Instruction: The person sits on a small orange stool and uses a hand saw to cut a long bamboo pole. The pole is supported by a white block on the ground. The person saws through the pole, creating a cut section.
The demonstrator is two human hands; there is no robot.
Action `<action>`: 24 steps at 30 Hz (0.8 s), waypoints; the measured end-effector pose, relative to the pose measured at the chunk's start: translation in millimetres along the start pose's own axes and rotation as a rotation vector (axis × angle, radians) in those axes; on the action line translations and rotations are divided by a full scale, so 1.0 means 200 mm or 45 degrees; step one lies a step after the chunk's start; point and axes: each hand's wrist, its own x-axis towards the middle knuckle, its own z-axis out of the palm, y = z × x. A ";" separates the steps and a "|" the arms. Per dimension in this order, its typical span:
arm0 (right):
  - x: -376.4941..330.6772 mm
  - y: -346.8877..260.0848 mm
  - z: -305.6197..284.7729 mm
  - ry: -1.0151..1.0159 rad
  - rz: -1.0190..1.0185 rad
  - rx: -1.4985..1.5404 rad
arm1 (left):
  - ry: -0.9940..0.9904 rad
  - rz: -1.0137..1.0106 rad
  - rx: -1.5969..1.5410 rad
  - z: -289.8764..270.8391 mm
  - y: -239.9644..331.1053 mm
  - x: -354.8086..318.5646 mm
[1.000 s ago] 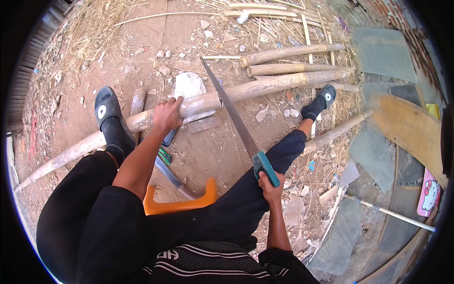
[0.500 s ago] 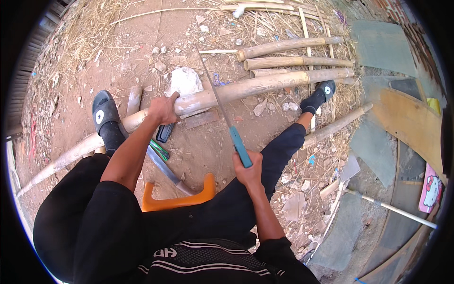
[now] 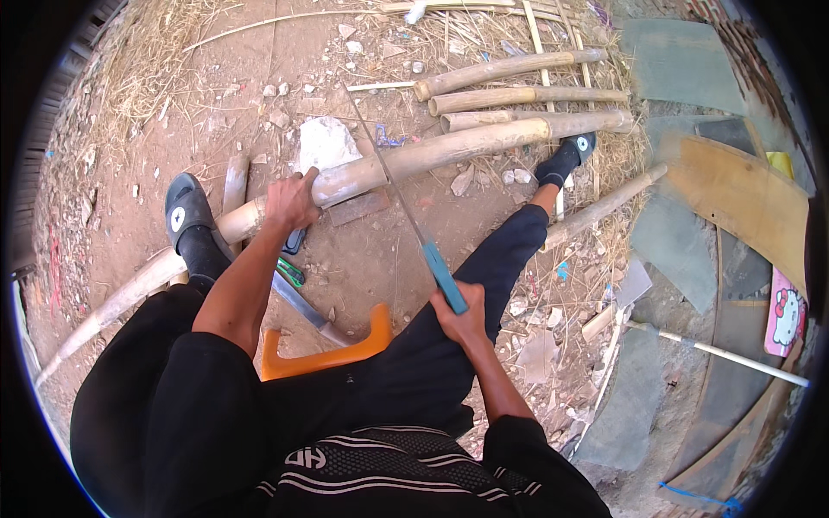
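A long pale bamboo pole (image 3: 449, 148) lies across the dirt in front of me. My left hand (image 3: 289, 200) grips it from above, near my left foot. A hand saw (image 3: 390, 183) with a teal handle (image 3: 445, 278) is held in my right hand (image 3: 462, 318). Its thin blade stands edge-on across the pole, just right of my left hand, beside a white stone (image 3: 326, 142). I sit on an orange stool (image 3: 324, 356) with both legs spread.
Several shorter bamboo poles (image 3: 509, 71) lie beyond the long one. A second saw (image 3: 302, 302) with a green handle lies on the ground between my legs. Flat grey slabs (image 3: 682, 60) and a wooden board (image 3: 743, 194) lie at the right. Dry straw (image 3: 147, 69) covers the far left.
My right hand has pushed the saw forward and left, so the blade now stands steeper across the pole. My left hand has stayed on the pole.
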 end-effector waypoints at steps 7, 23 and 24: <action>-0.04 0.31 -0.14 0.241 0.107 0.120 | -0.023 -0.072 0.010 -0.08 0.23 0.07; -0.19 -0.28 -0.59 0.057 0.065 0.111 | -0.131 -0.038 0.045 -0.26 0.13 0.06; -0.20 -0.30 -0.56 0.053 0.034 0.083 | -0.173 -0.041 0.011 -0.27 0.07 0.11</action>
